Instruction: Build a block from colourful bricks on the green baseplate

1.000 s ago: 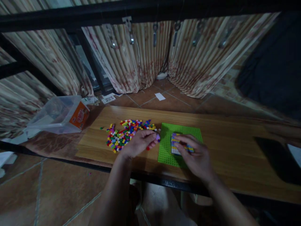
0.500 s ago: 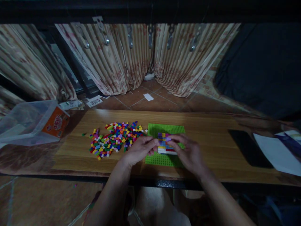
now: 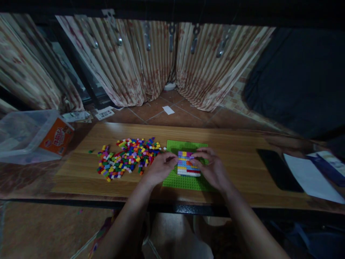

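Observation:
On a green studded baseplate [image 3: 172,182] sits a low block of toy bricks [image 3: 185,169], its rows coloured white, yellow, blue, red and orange. My left hand [image 3: 162,167] is at the block's left edge, thumb and forefinger pinched together. Whatever lies between those fingertips is too small to make out. From the right, my right hand [image 3: 212,167] reaches over the block, with a small lilac brick [image 3: 191,157] between thumb and forefinger near the purple and yellow back row. Its other fingers are bent above the baseplate.
Loose bricks in many colours [image 3: 129,156] spread over the wooden board [image 3: 234,144] on the left. A clear plastic box [image 3: 29,126] with an orange label stands further left. At the right lie a black flat object [image 3: 279,169] and white paper [image 3: 309,176].
Both hands have drawn slightly apart, so more of the brick block's surface shows. The lilac brick remains at my right fingertips. The whole view has shifted a little.

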`<state>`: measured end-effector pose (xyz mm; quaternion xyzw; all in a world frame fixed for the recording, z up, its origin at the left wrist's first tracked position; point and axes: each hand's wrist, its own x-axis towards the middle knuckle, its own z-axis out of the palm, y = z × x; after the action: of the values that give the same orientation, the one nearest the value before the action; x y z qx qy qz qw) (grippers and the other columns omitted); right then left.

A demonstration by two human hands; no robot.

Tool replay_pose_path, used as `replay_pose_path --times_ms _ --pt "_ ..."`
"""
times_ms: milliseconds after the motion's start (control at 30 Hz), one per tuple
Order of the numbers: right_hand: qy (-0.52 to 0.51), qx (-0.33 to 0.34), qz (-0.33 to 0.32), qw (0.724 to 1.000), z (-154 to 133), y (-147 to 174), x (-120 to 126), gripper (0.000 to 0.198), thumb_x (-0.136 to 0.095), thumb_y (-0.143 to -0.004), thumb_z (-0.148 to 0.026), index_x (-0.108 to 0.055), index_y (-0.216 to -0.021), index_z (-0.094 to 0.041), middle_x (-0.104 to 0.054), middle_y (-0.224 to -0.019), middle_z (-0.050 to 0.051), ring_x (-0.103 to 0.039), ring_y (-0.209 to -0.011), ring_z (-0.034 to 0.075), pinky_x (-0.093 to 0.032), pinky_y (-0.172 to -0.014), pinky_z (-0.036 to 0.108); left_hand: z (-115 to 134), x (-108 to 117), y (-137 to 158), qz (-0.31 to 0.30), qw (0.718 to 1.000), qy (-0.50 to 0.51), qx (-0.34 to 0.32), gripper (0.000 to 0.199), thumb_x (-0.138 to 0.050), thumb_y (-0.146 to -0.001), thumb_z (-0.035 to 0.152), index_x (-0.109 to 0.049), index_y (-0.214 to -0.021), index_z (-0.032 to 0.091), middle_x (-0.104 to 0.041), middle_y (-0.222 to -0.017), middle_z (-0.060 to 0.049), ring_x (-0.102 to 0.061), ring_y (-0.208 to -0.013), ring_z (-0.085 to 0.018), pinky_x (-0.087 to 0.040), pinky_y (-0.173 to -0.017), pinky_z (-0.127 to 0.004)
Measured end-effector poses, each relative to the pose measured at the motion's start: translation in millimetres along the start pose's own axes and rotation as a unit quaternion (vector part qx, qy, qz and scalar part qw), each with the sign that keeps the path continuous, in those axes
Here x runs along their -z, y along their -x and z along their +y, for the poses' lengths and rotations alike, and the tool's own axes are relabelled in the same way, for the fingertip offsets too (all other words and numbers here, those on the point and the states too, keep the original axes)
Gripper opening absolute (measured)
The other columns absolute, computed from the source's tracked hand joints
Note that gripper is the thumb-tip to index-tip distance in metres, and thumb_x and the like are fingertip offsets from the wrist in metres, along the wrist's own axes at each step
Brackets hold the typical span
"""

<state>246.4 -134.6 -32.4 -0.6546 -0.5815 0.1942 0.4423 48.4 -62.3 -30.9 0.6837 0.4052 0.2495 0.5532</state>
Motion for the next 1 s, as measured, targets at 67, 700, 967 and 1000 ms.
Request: replay_pose_path --times_ms 67,700,967,1000 --pt "0.007 0.001 -0.003 1.0 1.2 -1.6 -1.5 0.016 -0.071 -0.077 -0.042 -0.076 -0.086 -0.03 -0.059 -0.113 0.005 -0.056 -0.109 0.025 -0.042 -0.098 0.046 -0.9 0.5 -0.8 -0.003 1.0 -0.004 -0.007 0.023 -0.058 -0.082 0.036 -0.069 -0.085 0.016 -0.066 -0.078 -0.002 -0.056 -0.069 -0.013 -0.042 -0.062 -0.023" --pt "-0.033 -0.039 0.018 0.999 1.4 -6.4 -10.0 0.02 -0.076 -0.071 -0.042 -0.076 -0.082 -0.025 -0.06 -0.116 0.007 -0.059 -0.109 0.025 -0.042 -0.099 0.044 7.8 0.3 1.2 0.005 1.0 -0.012 -0.004 0.021 -0.056 -0.082 0.03 -0.069 -0.086 0.015 -0.068 -0.08 -0.004 -0.059 -0.074 -0.016 -0.045 -0.067 -0.025" --pt "-0.076 -0.035 0.022 0.996 4.8 -5.6 -13.7 0.013 -0.076 -0.071 -0.038 -0.076 -0.075 -0.026 -0.062 -0.11 0.005 -0.06 -0.106 0.024 -0.044 -0.095 0.043 7.1 -2.0 1.6 0.009 1.0 -0.014 0.0 0.02 -0.055 -0.084 0.029 -0.068 -0.085 0.014 -0.069 -0.082 -0.004 -0.061 -0.076 -0.015 -0.045 -0.068 -0.025" --pt "-0.078 -0.036 0.021 0.996 4.6 -5.4 -13.8 0.012 -0.076 -0.071 -0.038 -0.076 -0.074 -0.026 -0.063 -0.11 0.005 -0.06 -0.106 0.024 -0.044 -0.094 0.042 7.0 -2.4 1.7 0.011 1.0 -0.017 0.002 0.02 -0.054 -0.084 0.029 -0.068 -0.086 0.014 -0.069 -0.082 -0.004 -0.061 -0.076 -0.015 -0.045 -0.068 -0.025"
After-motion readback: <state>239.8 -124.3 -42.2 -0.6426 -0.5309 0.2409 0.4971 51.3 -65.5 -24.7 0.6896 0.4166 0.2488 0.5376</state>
